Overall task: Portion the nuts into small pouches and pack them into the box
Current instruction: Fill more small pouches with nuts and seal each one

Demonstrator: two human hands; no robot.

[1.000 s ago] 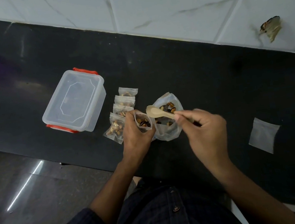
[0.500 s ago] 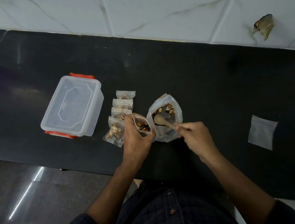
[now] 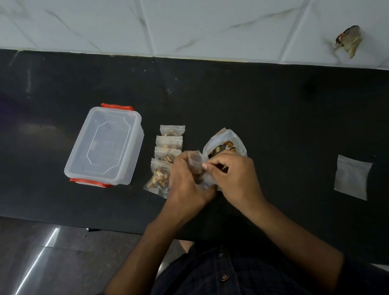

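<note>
My left hand (image 3: pixel 185 185) grips a small clear pouch (image 3: pixel 195 162) with nuts in it, held upright over the black counter. The fingertips of my right hand (image 3: pixel 236 175) pinch the pouch's right edge. Just behind the hands stands the large open bag of nuts (image 3: pixel 227 143). Several filled pouches (image 3: pixel 167 150) lie in a row to the left of my hands. Further left sits the clear plastic box (image 3: pixel 105 146) with red clips, its lid on. No spoon shows.
An empty flat pouch (image 3: pixel 352 177) lies on the counter (image 3: pixel 283 117) to the right. A white tiled wall (image 3: pixel 196 12) runs behind the counter, with a brown scrap (image 3: pixel 349 41) stuck to it. The counter's front edge is near my body.
My right hand has left the nut bag and come to the small pouch in my left hand. The wooden spoon it held is out of sight.
</note>
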